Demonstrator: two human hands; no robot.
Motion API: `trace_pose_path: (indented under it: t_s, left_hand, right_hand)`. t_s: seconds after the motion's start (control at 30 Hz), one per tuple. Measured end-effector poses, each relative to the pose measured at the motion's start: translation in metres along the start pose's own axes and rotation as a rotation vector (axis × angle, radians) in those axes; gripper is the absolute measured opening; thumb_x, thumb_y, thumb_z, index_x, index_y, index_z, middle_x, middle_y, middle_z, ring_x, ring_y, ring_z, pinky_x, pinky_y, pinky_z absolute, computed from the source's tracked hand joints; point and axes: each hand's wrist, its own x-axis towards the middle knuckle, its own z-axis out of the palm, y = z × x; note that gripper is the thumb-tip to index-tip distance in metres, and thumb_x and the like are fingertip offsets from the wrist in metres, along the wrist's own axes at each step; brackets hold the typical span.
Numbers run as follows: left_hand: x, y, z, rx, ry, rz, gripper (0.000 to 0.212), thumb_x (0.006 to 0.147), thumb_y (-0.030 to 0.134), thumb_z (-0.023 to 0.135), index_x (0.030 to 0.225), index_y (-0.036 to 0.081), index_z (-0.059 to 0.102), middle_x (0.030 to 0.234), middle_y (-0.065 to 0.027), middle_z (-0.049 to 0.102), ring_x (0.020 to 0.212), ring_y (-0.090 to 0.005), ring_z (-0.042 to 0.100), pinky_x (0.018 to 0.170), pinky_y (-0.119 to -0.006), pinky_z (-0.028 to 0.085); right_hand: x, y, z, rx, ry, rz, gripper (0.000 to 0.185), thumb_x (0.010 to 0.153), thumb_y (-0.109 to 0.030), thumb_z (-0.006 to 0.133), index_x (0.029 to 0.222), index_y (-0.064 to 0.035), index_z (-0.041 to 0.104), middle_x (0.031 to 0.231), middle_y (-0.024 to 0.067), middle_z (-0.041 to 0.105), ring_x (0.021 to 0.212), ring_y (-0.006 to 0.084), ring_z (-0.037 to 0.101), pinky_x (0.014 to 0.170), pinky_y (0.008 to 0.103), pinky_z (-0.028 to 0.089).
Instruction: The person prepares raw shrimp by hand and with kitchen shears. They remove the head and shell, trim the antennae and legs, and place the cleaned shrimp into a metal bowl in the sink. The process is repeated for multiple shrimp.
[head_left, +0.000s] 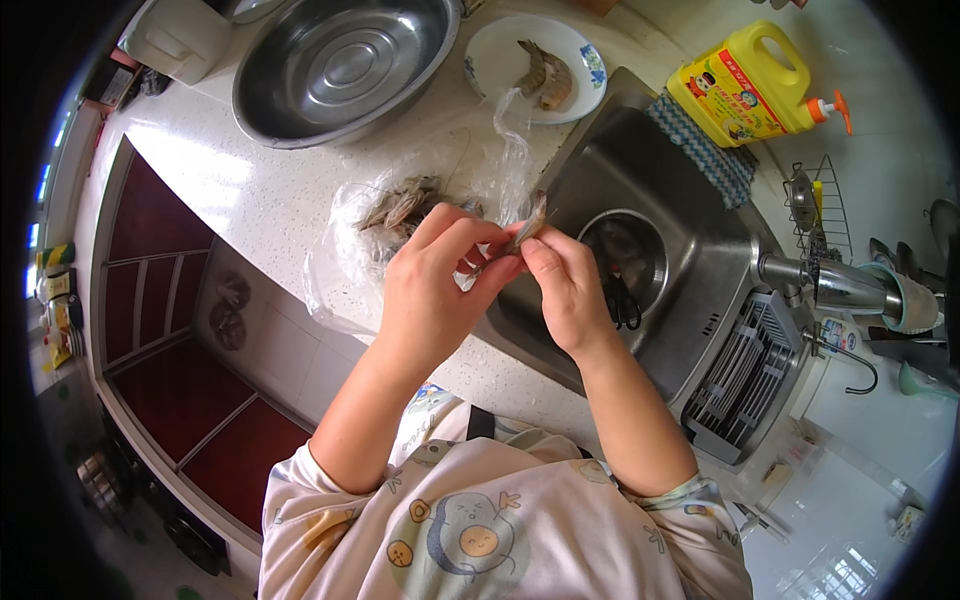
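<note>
Between my fingers is a raw grey shrimp (531, 222), its tail pointing up and away from me. My left hand (450, 262) pinches its lower end with thumb and fingers. Gripping it from the other side is my right hand (564, 281), thumb laid along the body. Behind my left hand, a heap of raw shrimp (405, 206) lies in a clear plastic bag (330, 289) on the speckled counter. A white plate with blue flowers (487, 49) stands farther back and holds two shrimp (553, 79). My fingers partly hide the held shrimp.
A steel basin (349, 67) stands at the back left. The steel sink (682, 259) lies to the right, with scissors (624, 300) by its drain basket. Beyond it are a yellow detergent jug (739, 82), a faucet (847, 289) and a grey drying rack (742, 375).
</note>
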Motion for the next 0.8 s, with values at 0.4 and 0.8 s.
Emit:
trace_pose_path:
  t_s: [0.4, 0.8]
  left_hand:
    - [-0.0017, -0.0049, 0.0026, -0.285, -0.001, -0.180, 0.006, 0.074, 0.002, 0.062, 0.077, -0.002, 0.059, 0.070, -0.0064, 0.053, 0.060, -0.0129, 0.056, 0.056, -0.022, 0.045]
    - [-0.0040, -0.0015, 0.0059, -0.377, 0.054, -0.277, 0.011, 0.077, -0.003, 0.057, 0.088, -0.001, 0.055, 0.076, -0.0056, 0.055, 0.065, -0.0115, 0.057, 0.058, -0.022, 0.047]
  right_hand:
    - [0.0021, -0.0041, -0.0027, -0.133, 0.008, -0.049, 0.021, 0.082, -0.009, 0.039, 0.076, 0.0048, 0.054, 0.065, 0.0130, 0.054, 0.058, 0.0182, 0.050, 0.056, 0.0307, 0.040]
    - [0.0020, -0.0077, -0.0020, -0.204, 0.004, -0.028, 0.020, 0.081, -0.010, 0.040, 0.075, 0.0047, 0.052, 0.064, 0.0168, 0.052, 0.056, 0.0256, 0.049, 0.054, 0.0336, 0.039]
